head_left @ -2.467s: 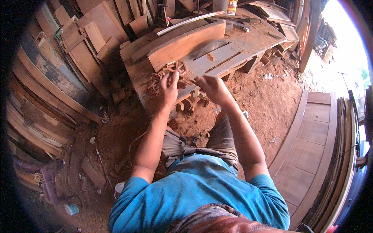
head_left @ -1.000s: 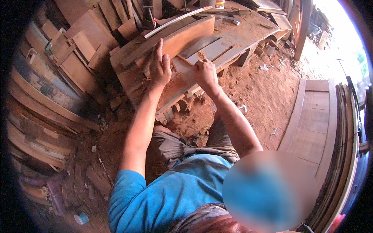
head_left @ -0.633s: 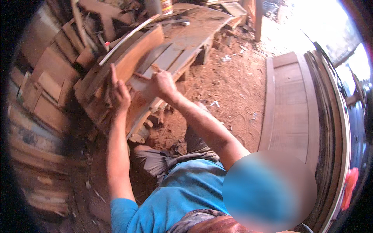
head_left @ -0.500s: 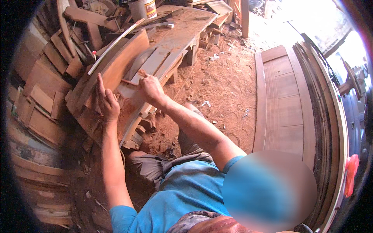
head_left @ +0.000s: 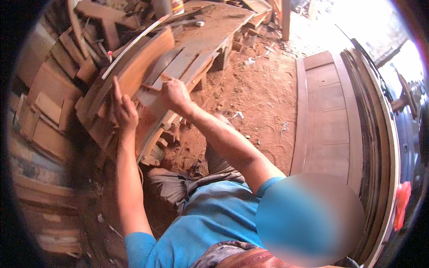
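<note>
My left hand has its fingers stretched out against the near end of an upright wooden board. My right hand is closed on a thin wooden strip, whose end points toward the left hand. A pale wood bit shows above the right fingers. Just beyond the strip, a grey, blurred circular saw blade rises from the worktable, close alongside the upright board. Grey flat strips are set into the table to the right of the blade.
Wood offcuts are piled on the left. A bucket and long slats lie at the far end of the table. Sawdust and scraps cover the floor. A panelled wooden door and stacked boards stand on the right.
The strip in my right hand has tilted and shifted slightly, with the hand a little farther from the left one. The view has moved slightly. Both hands keep much the same poses.
</note>
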`<state>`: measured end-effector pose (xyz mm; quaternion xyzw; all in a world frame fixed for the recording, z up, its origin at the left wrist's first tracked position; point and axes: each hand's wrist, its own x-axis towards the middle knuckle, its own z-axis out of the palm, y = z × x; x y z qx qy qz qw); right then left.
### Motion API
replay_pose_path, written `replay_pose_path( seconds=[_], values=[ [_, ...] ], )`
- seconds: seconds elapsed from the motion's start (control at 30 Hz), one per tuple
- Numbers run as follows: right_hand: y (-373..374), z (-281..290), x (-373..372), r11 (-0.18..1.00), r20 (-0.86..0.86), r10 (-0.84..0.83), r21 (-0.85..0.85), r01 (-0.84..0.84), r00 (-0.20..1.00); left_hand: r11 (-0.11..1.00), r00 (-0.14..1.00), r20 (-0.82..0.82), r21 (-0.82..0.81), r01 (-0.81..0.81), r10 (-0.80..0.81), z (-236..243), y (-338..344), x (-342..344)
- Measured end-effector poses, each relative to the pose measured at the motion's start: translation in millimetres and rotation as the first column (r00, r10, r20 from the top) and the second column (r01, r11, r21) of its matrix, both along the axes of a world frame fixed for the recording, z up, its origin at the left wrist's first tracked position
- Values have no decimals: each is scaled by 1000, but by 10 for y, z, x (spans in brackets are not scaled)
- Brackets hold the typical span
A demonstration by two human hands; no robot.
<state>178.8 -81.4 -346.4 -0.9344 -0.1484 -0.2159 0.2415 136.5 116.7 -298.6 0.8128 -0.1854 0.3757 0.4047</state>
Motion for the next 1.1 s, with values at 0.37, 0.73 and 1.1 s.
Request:
replay_pose_path(
  seconds=[0.37, 0.73, 1.1],
  values=[
    [-28, 297, -202, 989, -37, 62, 135, -57, 997, 994, 994, 107, 96, -48, 38, 53, 53, -51],
    [-138, 200, -518, 990, 116, 142, 3, -144, 983, 997, 993, 113, 58, -43, 37, 55, 19, -38],
    [-4, 251, -500, 941, 105, 140, 294, -165, 985, 1000, 991, 134, 13, -26, 24, 64, -3, -80]
  ],
)
